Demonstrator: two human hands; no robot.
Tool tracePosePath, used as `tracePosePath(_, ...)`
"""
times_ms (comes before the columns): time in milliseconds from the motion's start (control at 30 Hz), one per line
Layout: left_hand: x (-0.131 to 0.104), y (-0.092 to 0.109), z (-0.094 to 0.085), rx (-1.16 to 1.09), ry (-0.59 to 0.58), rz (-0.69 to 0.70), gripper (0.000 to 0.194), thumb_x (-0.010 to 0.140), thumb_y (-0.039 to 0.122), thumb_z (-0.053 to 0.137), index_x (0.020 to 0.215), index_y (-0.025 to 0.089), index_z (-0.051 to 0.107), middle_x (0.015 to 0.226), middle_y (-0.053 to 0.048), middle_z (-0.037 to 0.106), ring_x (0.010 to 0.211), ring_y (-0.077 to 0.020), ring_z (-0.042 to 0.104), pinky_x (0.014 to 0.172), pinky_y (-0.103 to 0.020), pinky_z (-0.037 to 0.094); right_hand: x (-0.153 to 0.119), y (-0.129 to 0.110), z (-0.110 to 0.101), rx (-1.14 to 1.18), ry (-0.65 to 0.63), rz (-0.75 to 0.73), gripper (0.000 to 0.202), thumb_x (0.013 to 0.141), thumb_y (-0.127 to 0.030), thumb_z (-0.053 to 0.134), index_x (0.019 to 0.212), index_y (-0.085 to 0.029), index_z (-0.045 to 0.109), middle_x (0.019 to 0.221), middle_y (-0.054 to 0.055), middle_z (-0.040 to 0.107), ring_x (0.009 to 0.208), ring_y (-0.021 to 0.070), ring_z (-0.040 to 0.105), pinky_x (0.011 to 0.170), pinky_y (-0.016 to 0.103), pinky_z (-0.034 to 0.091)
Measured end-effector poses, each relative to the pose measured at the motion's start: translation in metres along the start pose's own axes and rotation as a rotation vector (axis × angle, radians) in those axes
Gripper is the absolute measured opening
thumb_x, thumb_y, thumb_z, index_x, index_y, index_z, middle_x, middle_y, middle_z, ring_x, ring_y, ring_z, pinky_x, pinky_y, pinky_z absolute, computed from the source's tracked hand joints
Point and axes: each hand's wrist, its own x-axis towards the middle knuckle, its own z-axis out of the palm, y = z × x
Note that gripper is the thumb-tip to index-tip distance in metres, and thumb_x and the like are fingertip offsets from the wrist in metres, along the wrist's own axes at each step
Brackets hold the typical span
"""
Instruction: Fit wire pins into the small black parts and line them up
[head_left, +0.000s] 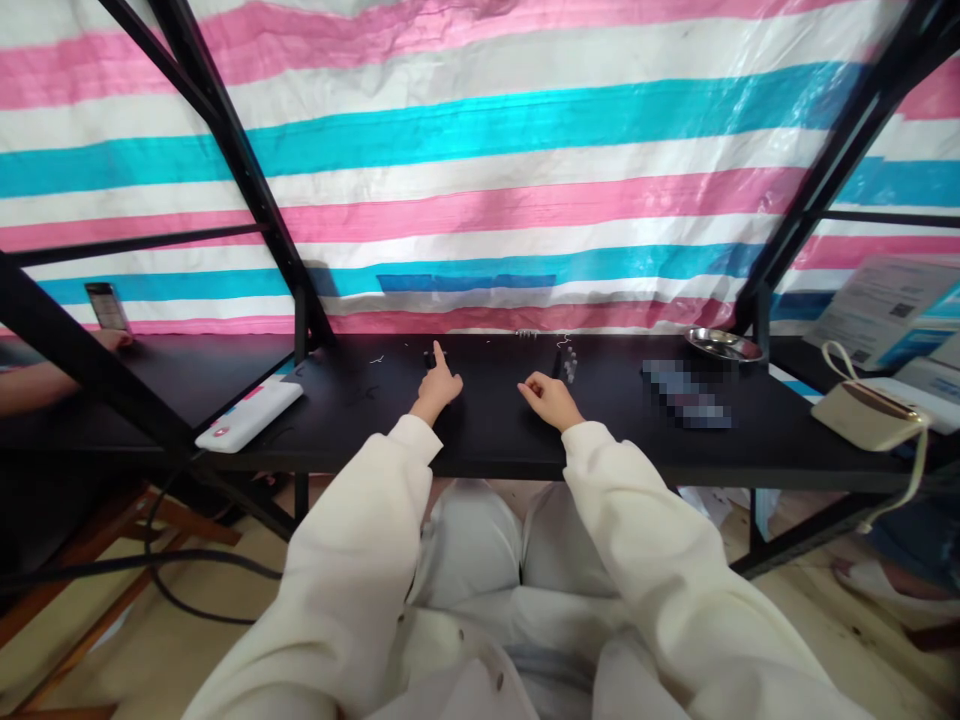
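Note:
My left hand is over the black table, index finger stretched forward and thumb out to the side. Beside that index finger sits a small dark object, partly covered by the hand. My right hand hovers at or rests on the table with its fingers curled together; whatever they hold, if anything, is hidden. Just beyond it stand a short black stick-like piece and several small grey pieces in a cluster. More tiny light pieces lie in a row at the table's back edge.
A white case-like box lies at the left. To the right are a shiny metal dish, a blurred-out item and a cream pouch with a strap. Black frame posts flank the table. Another person's hand shows far left.

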Motion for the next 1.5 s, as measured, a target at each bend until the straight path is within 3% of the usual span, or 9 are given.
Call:
tracePosePath(133,0.003,0.005,-0.006,0.127,0.011,0.035,0.079,0.081,0.027,0.051,0.146,0.017,0.009,0.107,-0.021,0.062,0.096,-0.0318,0.061,0.083,-0.042,0.042,-0.001,-0.001,0.0,0.03,-0.012,-0.002,0.027,0.081,-0.044,0.051,0.068,-0.02,0.054,0.056,-0.002,0.053,0.052,0.0112,0.048,0.055,0.023,0.036)
tracePosePath(300,0.005,0.005,-0.002,0.18,0.067,0.064,0.059,0.085,0.025,0.044,0.141,0.015,0.028,0.108,-0.023,0.061,0.1,-0.0329,0.059,0.082,-0.042,0.043,-0.001,0.001,0.002,0.041,-0.018,0.002,0.027,0.08,-0.044,0.052,0.067,-0.021,0.053,0.056,-0.002,0.053,0.052,0.0114,0.048,0.055,0.024,0.036)
tracePosePath(400,0.006,0.002,0.002,0.155,0.176,0.139,0.037,0.086,0.021,0.042,0.122,0.015,0.051,0.103,-0.02,0.062,0.096,-0.0304,0.061,0.08,-0.039,0.043,-0.001,0.002,0.003,0.074,-0.01,-0.002,0.028,0.08,-0.044,0.052,0.066,-0.021,0.053,0.056,-0.002,0.053,0.052,0.0114,0.048,0.055,0.024,0.036)
tracePosePath(500,0.006,0.003,0.01,-0.025,0.222,0.185,0.019,0.083,0.018,0.048,0.098,0.016,0.06,0.092,-0.015,0.065,0.086,-0.0245,0.063,0.075,-0.033,0.045,-0.001,0.002,0.005,0.148,0.019,0.018,0.028,0.079,-0.045,0.052,0.067,-0.02,0.053,0.054,-0.002,0.052,0.05,0.0113,0.046,0.054,0.025,0.037)
tracePosePath(567,0.003,0.009,0.017,-0.291,0.172,0.154,0.012,0.08,0.016,0.051,0.089,0.016,0.06,0.081,-0.01,0.066,0.066,-0.0172,0.062,0.064,-0.027,0.045,0.0,0.003,0.006,0.214,0.041,0.037,0.027,0.079,-0.045,0.053,0.071,-0.02,0.054,0.056,-0.002,0.052,0.051,0.0117,0.047,0.054,0.025,0.038)
tracePosePath(667,-0.006,0.023,0.028,-0.747,0.012,0.099,0.009,0.08,0.015,0.051,0.087,0.014,0.056,0.072,-0.004,0.064,0.04,-0.0061,0.047,0.044,-0.02,0.037,0.002,0.006,0.008,0.3,0.057,0.047,0.029,0.078,-0.046,0.053,0.089,-0.019,0.056,0.064,-0.001,0.056,0.055,0.0123,0.049,0.058,0.027,0.042)
tracePosePath(833,-0.027,0.04,0.04,-1.075,-0.277,0.195,0.014,0.079,0.021,0.057,0.091,0.015,0.052,0.077,-0.003,0.065,0.036,-0.0027,0.046,0.036,-0.015,0.024,0.004,0.008,0.011,0.456,0.052,0.112,0.04,0.079,-0.052,0.05,0.102,-0.019,0.05,0.075,0.0,0.059,0.048,0.009,0.046,0.048,0.025,0.04)
tracePosePath(1167,-0.034,0.033,0.049,-1.119,-0.398,0.278,0.026,0.076,0.03,0.063,0.093,0.015,0.051,0.081,-0.005,0.066,0.036,-0.0041,0.048,0.034,-0.016,0.017,0.001,0.0,0.006,0.549,-0.011,0.104,0.038,0.076,-0.056,0.053,0.08,-0.019,0.049,0.063,-0.002,0.056,0.043,0.0072,0.044,0.043,0.022,0.037)
tracePosePath(1500,-0.04,0.038,0.049,-0.946,-0.329,0.308,0.015,0.084,0.028,0.051,0.09,0.015,0.047,0.08,-0.004,0.066,0.034,-0.0026,0.046,0.037,-0.016,0.027,0.003,0.003,0.006,0.541,0.02,0.105,0.035,0.076,-0.054,0.053,0.076,-0.019,0.049,0.059,-0.002,0.055,0.045,0.0081,0.046,0.046,0.023,0.038)
